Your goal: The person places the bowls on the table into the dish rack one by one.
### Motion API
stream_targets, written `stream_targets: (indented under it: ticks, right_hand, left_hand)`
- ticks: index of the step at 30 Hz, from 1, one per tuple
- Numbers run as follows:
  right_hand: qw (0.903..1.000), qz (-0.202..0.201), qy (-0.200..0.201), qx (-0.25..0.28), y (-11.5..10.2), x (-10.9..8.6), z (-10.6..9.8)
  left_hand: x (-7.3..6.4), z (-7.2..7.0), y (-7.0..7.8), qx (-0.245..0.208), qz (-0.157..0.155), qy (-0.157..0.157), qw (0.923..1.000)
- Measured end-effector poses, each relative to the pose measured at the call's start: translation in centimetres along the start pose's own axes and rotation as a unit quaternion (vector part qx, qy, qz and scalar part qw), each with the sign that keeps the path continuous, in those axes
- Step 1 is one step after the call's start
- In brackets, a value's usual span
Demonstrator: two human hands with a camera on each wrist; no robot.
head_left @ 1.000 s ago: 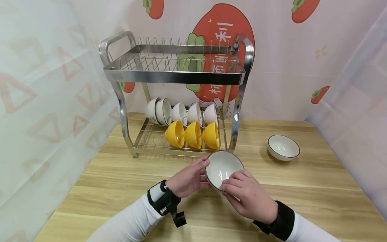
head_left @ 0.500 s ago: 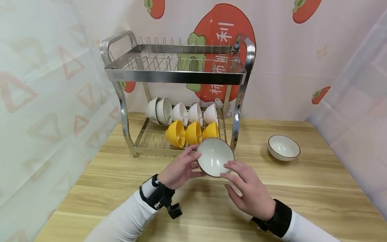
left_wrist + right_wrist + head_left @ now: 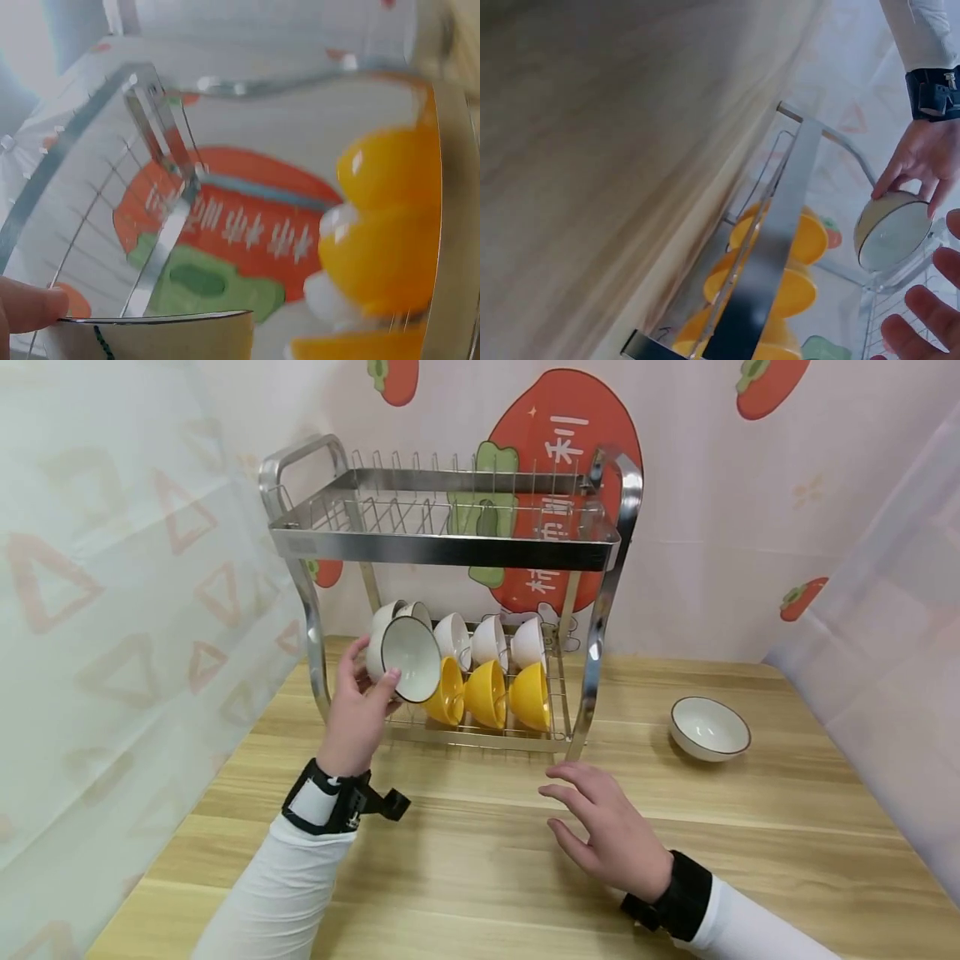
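Observation:
My left hand [image 3: 358, 710] holds a white bowl with a dark rim [image 3: 411, 658], thumb on the rim and fingers behind it. The bowl is tilted, its inside facing me, in front of the left end of the rack's lower shelf. It hides part of the two white bowls [image 3: 387, 610] standing there. In the left wrist view the bowl's side [image 3: 165, 337] shows at the bottom, with a fingertip [image 3: 34, 304] at its rim. My right hand [image 3: 611, 831] hovers over the table, fingers spread and holding nothing. Its fingers [image 3: 922, 307] also appear in the right wrist view.
A two-tier metal dish rack [image 3: 450, 548] stands at the back. Its lower shelf bears three small white bowls [image 3: 491, 642] behind three yellow bowls [image 3: 486, 693]. Another dark-rimmed white bowl [image 3: 709, 729] sits on the wooden table [image 3: 465, 860] at right.
The left hand has carried the bowl left and up to the rack's lower shelf. The right hand has let go of the bowl and stays over the table.

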State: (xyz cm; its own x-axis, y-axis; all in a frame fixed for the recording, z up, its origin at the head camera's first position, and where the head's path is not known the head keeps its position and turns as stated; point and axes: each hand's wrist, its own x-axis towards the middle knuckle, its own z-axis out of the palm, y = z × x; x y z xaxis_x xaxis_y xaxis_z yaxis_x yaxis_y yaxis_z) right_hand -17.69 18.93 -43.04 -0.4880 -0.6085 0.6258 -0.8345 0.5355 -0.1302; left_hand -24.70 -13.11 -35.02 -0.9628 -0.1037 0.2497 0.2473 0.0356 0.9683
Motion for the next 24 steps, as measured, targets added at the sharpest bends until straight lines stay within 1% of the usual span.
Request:
stream_targets:
  ticks: [1, 2, 4, 7, 10, 12, 15, 17, 22, 24]
  right_hand:
    - [1.0000, 0.004, -0.007, -0.002, 0.2, 0.0, 0.1]
    - [0.9999, 0.008, -0.014, -0.005, 0.3, 0.0, 0.3]
    - [0.9993, 0.018, -0.032, -0.011, 0.6, 0.1, 0.5]
    - [0.9977, 0.032, -0.058, -0.015, 0.9, 0.4, 0.8]
    - [0.9962, 0.043, -0.074, -0.017, 1.1, 0.8, 1.0]
    - [0.9959, 0.045, -0.076, -0.017, 1.2, 1.0, 1.1]
    - [0.9959, 0.044, -0.076, -0.019, 1.3, 1.3, 1.3]
    - [0.9962, 0.041, -0.075, -0.020, 1.4, 1.4, 1.4]
    - [0.9965, 0.036, -0.072, -0.023, 1.6, 1.6, 1.3]
    - [0.9965, 0.036, -0.072, -0.022, 1.7, 1.7, 1.3]
  left_hand:
    - [0.2, -0.2, -0.1, 0.043, 0.010, 0.019, 0.9988]
    - [0.4, -0.4, -0.3, 0.083, 0.019, 0.036, 0.9957]
    - [0.9, -0.7, -0.8, 0.148, 0.036, 0.063, 0.9864]
    - [1.4, -0.9, -1.9, 0.232, 0.043, 0.098, 0.9669]
    - [2.0, -1.0, -3.3, 0.288, 0.044, 0.115, 0.9497]
    - [2.3, -1.0, -4.2, 0.318, 0.037, 0.117, 0.9401]
    - [2.5, -1.1, -5.4, 0.345, 0.023, 0.108, 0.9322]
    - [2.6, -0.9, -6.0, 0.355, 0.018, 0.099, 0.9295]
    - [3.0, -0.7, -7.2, 0.376, 0.021, 0.084, 0.9225]
    - [3.2, -0.6, -7.8, 0.382, 0.023, 0.076, 0.9209]
